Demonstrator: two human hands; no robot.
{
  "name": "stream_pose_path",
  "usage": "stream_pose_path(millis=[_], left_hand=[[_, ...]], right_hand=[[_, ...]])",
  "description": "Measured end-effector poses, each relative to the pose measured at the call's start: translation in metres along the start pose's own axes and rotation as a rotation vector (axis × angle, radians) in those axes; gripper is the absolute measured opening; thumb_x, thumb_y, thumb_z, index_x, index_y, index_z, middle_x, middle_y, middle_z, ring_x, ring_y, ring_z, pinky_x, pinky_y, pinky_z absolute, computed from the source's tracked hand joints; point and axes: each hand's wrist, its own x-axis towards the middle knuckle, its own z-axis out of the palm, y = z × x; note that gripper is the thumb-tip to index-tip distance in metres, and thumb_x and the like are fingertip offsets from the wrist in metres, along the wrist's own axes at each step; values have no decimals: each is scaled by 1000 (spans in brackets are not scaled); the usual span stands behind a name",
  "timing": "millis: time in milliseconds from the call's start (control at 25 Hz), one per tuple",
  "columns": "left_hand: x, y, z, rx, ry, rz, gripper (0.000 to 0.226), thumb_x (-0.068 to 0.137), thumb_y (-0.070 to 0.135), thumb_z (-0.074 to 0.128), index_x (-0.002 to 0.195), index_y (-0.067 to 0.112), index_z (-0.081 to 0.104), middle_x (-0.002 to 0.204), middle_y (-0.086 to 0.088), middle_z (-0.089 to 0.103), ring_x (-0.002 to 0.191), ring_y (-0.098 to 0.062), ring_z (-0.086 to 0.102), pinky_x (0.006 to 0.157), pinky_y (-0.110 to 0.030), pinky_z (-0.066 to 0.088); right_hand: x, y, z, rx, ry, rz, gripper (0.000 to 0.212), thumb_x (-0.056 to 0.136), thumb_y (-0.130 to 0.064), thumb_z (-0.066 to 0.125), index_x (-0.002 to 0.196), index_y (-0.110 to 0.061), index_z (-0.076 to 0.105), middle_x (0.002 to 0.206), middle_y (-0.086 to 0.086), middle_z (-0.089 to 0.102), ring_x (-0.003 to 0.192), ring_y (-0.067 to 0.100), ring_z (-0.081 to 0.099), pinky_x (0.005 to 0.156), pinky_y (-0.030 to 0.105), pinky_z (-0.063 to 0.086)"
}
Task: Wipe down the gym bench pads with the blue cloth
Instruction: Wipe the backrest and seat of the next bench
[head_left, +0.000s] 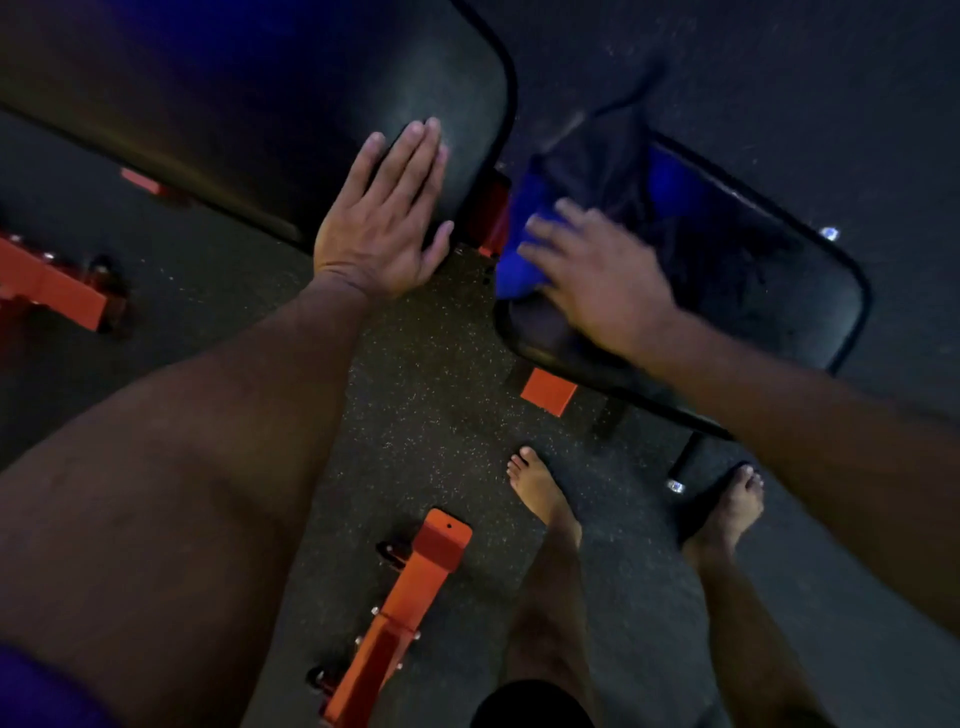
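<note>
The crumpled blue cloth (524, 244) lies under the right hand (597, 270), fingers spread flat, on the smaller black padded seat (753, 291); the left hand (387, 213) rests flat and wide on the long black back pad (311, 104)

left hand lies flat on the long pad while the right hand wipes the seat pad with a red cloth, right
Not quite: the cloth is blue, not red, as the head view shows. The left hand does lie flat on the long pad while the right hand works the seat pad.

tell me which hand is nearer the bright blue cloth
Right. The right hand lies on the bright blue cloth, pressing it to the small black seat pad. The left hand rests flat on the long black back pad, apart from it.
</note>
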Motion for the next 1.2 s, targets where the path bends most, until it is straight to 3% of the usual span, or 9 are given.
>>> stream_pose_path(millis=[160, 280, 440, 560, 640, 720, 800, 1000, 1200], left_hand=[[-1, 2, 1, 0, -10, 7, 72, 106, 48, 21, 161, 3, 7, 171, -17, 4, 159, -27, 2, 128, -46, -3], [2, 1, -6, 10, -15, -26, 73, 106, 50, 21, 161, 3, 9, 171, -17, 6, 158, -27, 2, 126, -41, -13], [-10, 35, -20, -151, 39, -118, 69, 110, 43, 27, 162, 2, 6, 170, -19, 5, 157, -24, -4, 126, -40, -14], [-9, 113, -27, -350, 48, -110, 68, 109, 41, 26, 161, 1, 10, 170, -21, 6, 157, -27, -1, 127, -38, -10], [7, 162, -31, -460, 25, -132, 68, 108, 41, 22, 161, 1, 7, 170, -19, 3, 158, -28, 0, 129, -41, -2], [26, 190, -30, -526, 37, -160, 67, 108, 40, 22, 162, 3, 7, 171, -17, 3, 158, -27, 2, 129, -43, 3], [33, 201, -19, -580, 33, -155, 66, 107, 39, 22, 162, 4, 12, 171, -16, 7, 158, -26, 6, 129, -41, 4], [33, 201, -9, -618, 24, -137, 62, 107, 34, 23, 161, 6, 20, 170, -11, 15, 158, -23, 14, 128, -35, 2], [35, 200, -15, -650, -14, -142, 60, 108, 34, 21, 162, 8, 19, 171, -9, 14, 158, -20, 11, 129, -37, 5]], right_hand=[[-44, -66, -9, 105, -128, 7, 45, 95, -25, 62, 140, -21, 53, 149, 3, 48, 138, 31, 44, 109, 42, 41], [-53, -68, -52, 242, -195, 177, 43, 101, -33, 50, 143, -27, 43, 141, -1, 49, 120, 27, 57, 85, 42, 54], [-121, -18, -102, 386, 147, 472, 44, 94, -25, 60, 137, -23, 51, 132, 1, 56, 116, 24, 58, 94, 39, 49], [-161, 34, -111, 442, 459, 651, 38, 95, -16, 59, 132, -11, 54, 130, 8, 56, 117, 19, 53, 97, 19, 36], [-152, 67, -93, 395, 417, 630, 41, 97, -20, 51, 137, -9, 50, 137, 10, 51, 126, 22, 48, 105, 21, 32], [-135, 87, -62, 232, 288, 563, 51, 98, -33, 41, 145, -11, 43, 149, 11, 44, 137, 33, 38, 116, 41, 30], [-117, 97, -35, 69, 199, 587, 58, 97, -44, 36, 151, -20, 35, 156, 6, 37, 144, 34, 30, 114, 54, 32], [-96, 91, -29, 36, 147, 547, 69, 92, -55, 38, 152, -20, 34, 155, 12, 38, 145, 35, 29, 115, 51, 31], [-186, 20, -8, 10, -58, 68, 67, 94, -48, 54, 152, -23, 33, 159, 9, 32, 148, 32, 25, 121, 49, 23]])
